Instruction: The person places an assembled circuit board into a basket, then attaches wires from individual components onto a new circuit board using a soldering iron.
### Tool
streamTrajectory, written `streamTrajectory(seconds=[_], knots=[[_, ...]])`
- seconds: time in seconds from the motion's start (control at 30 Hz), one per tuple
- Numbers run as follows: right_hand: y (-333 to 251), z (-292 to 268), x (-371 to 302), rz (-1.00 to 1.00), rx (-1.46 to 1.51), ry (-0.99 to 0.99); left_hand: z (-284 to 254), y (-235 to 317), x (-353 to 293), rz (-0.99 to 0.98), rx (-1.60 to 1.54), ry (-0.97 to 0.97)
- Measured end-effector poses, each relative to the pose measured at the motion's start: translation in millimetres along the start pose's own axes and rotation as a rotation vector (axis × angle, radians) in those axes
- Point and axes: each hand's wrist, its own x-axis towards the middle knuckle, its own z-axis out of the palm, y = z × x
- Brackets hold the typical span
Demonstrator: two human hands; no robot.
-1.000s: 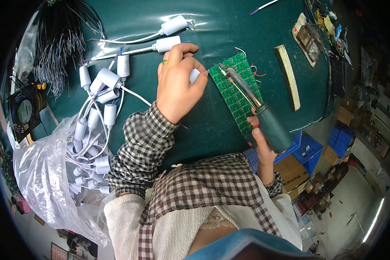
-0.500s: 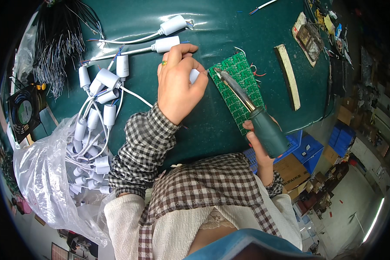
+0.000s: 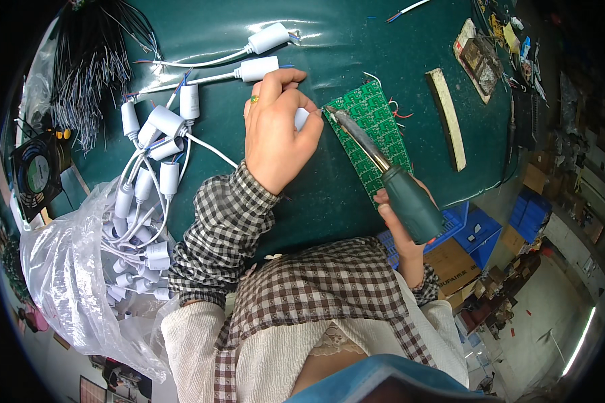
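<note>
Green circuit board (image 3: 385, 127) lies on the dark green counter (image 3: 316, 201) between the two hands, with its long axis running from the upper left down toward the lower right.

Beginning at the left, there is a bundle of dark wires (image 3: 91, 74), and below it a black fan (image 3: 37, 168) and a clear plastic bag (image 3: 67, 282) with white pieces (image 3: 158, 254) in its mouth. Above the bag, several white cylinders with cables (image 3: 165, 121) lie in a loose heap.

Next comes the left hand (image 3: 275, 131). Its grip is nearly closed, the thumb and forefinger bent around a white piece (image 3: 302, 118), of which only a small part can be seen. The board is to the right of this grip, and its upper left corner is just beside the fingertips, so at this corner the left hand is the nearer one.

The soldering iron (image 3: 388, 170) crosses above the board at a slant, its tip toward the same corner; whether it touches, I cannot tell. The right hand (image 3: 407, 240) is closed around the handle, which hides most of the fingers. From this grip, the board lies upward and to the left.

Farther right lies a pale narrow bar (image 3: 446, 121).
</note>
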Motion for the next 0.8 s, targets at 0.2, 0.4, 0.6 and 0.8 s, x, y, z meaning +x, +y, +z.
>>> streamTrajectory(seconds=[0.2, 0.4, 0.6, 0.8], knots=[[-1.4, 2.3, 1.6, 0.012, 0.004, -0.001, -1.3, 1.5, 0.1, -0.007, 0.013, -0.009], [-3.1, 3.9, 1.9, 0.043, 0.052, 0.011, -1.1, 2.9, 0.2, -0.014, 0.027, -0.011], [-0.4, 0.2, -0.9, 0.016, -0.007, 0.016, -1.1, 2.4, -0.8, -0.021, 0.021, -0.015], [0.8, -3.8, -1.8, 0.003, -0.017, -0.007, -0.1, 2.0, -0.4, -0.02, 0.008, -0.018]])
